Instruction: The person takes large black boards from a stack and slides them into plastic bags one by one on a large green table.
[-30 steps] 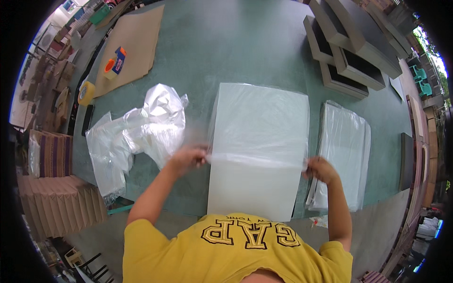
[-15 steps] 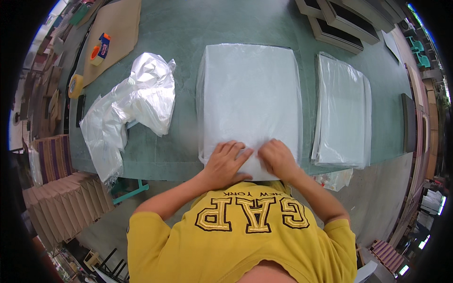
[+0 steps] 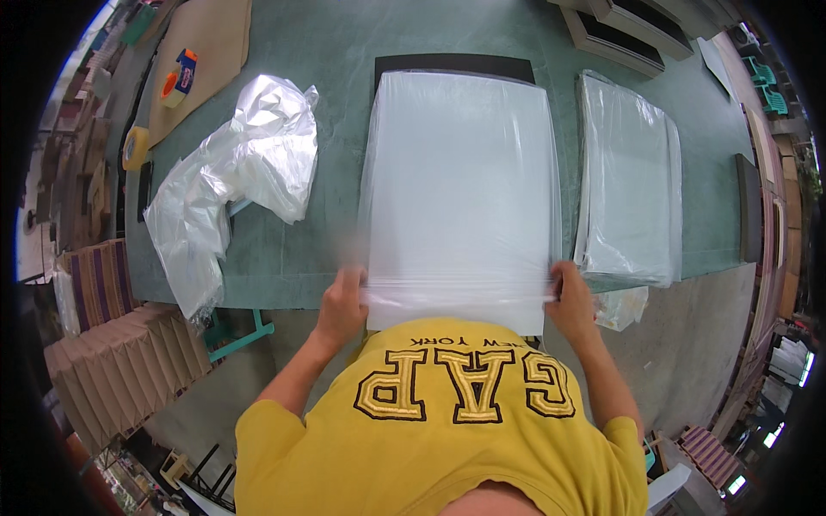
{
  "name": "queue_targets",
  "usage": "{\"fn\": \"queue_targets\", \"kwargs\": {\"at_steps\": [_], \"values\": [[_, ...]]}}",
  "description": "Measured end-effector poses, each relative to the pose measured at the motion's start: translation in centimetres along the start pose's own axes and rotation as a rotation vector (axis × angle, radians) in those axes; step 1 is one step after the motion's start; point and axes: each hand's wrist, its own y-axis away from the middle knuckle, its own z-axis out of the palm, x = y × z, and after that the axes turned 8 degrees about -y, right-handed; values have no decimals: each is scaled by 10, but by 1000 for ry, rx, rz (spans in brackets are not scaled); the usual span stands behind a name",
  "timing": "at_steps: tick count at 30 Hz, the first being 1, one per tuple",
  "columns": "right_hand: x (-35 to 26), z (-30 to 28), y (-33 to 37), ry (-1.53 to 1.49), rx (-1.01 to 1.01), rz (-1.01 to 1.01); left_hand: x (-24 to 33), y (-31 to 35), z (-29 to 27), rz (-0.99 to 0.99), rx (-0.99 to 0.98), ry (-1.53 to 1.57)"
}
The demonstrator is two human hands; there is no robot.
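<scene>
In front of me on the table lies a flat white panel with a clear plastic bag over most of it. The bag's near edge is gathered into crosswise folds, and a strip of the panel shows bare on my side of it. Beyond the far end of the bag a black edge sticks out; what it belongs to is partly covered. My left hand is closed on the left side of the gathered bag edge. At the right side, my right hand pinches the same edge.
Crumpled clear plastic lies to the left, and a stack of flat plastic bags to the right. A tape dispenser, a tape roll and cardboard occupy the far left. Dark-topped boxes sit at the far right.
My hands have moved apart from the panel's near middle to its two sides. The bag's near edge has shifted away from me, baring the panel's near strip. The black far edge now shows.
</scene>
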Motion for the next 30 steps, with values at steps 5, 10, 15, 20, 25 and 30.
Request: {"fn": "queue_targets", "kwargs": {"at_steps": [5, 10, 15, 20, 25, 30], "values": [[25, 20, 48, -126, 102, -78, 20, 40, -6, -192, -25, 234], [41, 7, 78, 49, 164, -311, 39, 18, -29, -414, -66, 683], [-44, 3, 29, 350, 187, -570, 83, -49, -61, -108, -87, 910], [-14, -10, -10, 13, 445, -309, 159, -63, -75, 559, -145, 627], [35, -32, -15, -513, 684, -41, 161, -74, -57, 686, -203, 476], [65, -16, -31, -1433, 854, 13, 132, -73, -46, 313, -272, 687]]}}
